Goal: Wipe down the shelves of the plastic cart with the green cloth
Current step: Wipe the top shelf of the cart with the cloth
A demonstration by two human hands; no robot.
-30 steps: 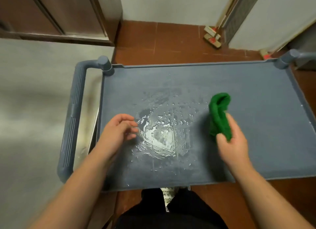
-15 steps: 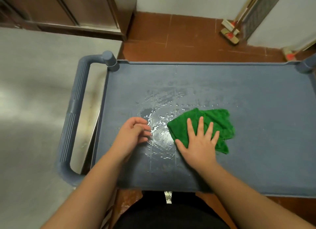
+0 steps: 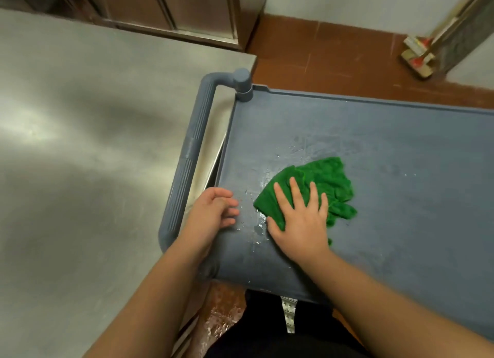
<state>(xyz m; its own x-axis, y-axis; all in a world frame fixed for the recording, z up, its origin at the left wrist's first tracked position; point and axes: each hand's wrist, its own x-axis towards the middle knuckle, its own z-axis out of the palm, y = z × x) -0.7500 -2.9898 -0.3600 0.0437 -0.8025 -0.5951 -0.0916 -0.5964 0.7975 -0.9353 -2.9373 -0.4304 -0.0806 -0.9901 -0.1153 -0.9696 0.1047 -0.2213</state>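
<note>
The grey-blue plastic cart's top shelf [image 3: 401, 149] fills the right half of the head view. A green cloth [image 3: 326, 181] lies spread on its left part, over a wet patch. My right hand [image 3: 299, 218] presses flat on the cloth, fingers apart. My left hand [image 3: 213, 210] rests at the shelf's left rim, fingers loosely curled, holding nothing. A few water streaks [image 3: 260, 224] show between the two hands.
The cart's ribbed handle [image 3: 187, 165] runs down the left side, close to a steel worktop [image 3: 80, 143]. Behind are a metal cabinet [image 3: 187, 7], red-brown floor tiles [image 3: 334, 58] and a broom head [image 3: 417, 60] against the wall.
My right hand laid the bunched cloth flat on the shelf and slid it left over the puddle; most of the water is gone. The view has shifted left.
</note>
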